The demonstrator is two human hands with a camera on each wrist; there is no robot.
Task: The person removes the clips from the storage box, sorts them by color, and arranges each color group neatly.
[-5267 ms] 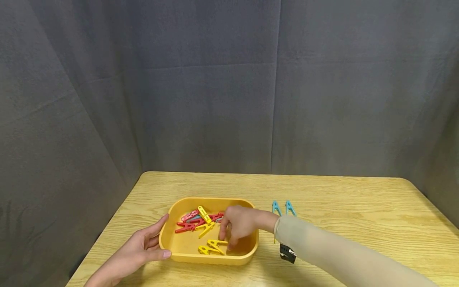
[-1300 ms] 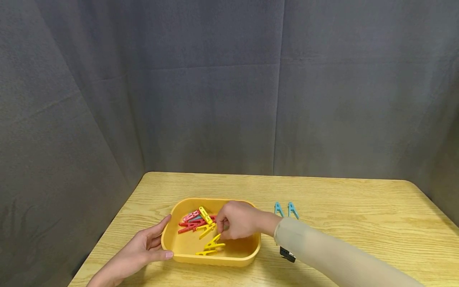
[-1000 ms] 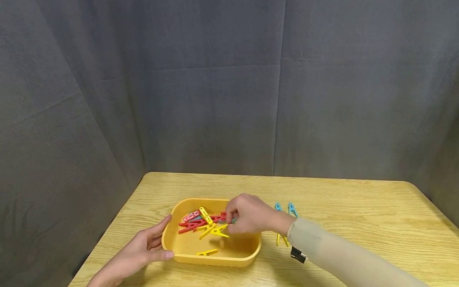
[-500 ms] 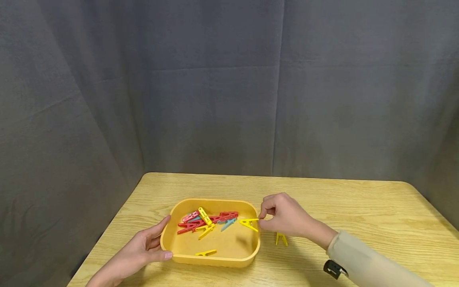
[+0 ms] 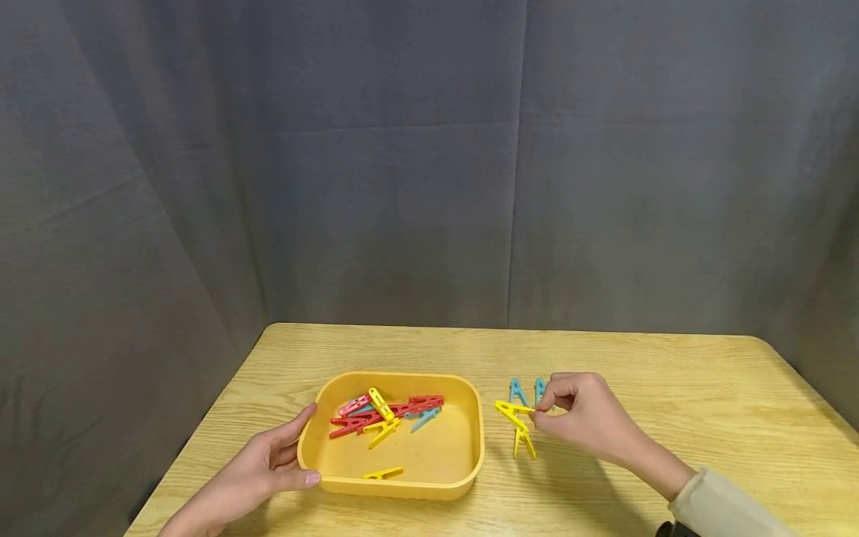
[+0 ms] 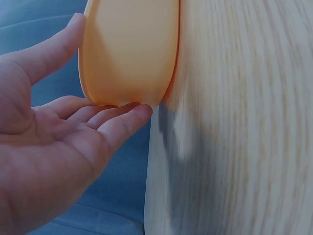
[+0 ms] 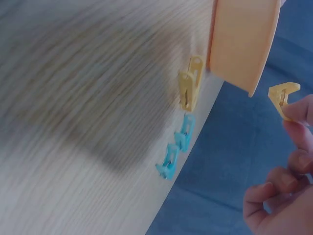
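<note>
Two hands in frame. My right hand [image 5: 582, 415] sits right of centre low in the head view, thumb and forefinger pinching one yellow clothespin [image 5: 511, 412] by its tail end, the other fingers curled. That pin is off the counter [image 5: 671, 388], held just over a second yellow clothespin [image 5: 523, 443] lying flat on the wood. Wrist view shows the same pinch at the right edge [image 7: 283, 99], with the lying yellow pin [image 7: 190, 89] just beside the tray wall.

Two blue clothespins [image 5: 526, 391] lie side by side just behind the held pin, partly hidden by my fingers; in the wrist view they sit mid-frame [image 7: 176, 147], close below the yellow one.

My left hand [image 5: 258, 477] is at lower left, fingers straight and relaxed, cupping the near left corner of the yellow tray [image 5: 470, 477]: thumb along the front rim, fingers against the side wall. Left wrist view confirms contact, fingertips [image 6: 129, 115] touching the tray's outer wall [image 6: 129, 54].

Inside the tray: a pile of red, yellow and blue pins [image 5: 385, 414] toward the back left, one loose yellow pin [image 5: 382, 473] near the front wall. Grey cloth backdrop [image 5: 403, 186] fills the upper frame
</note>
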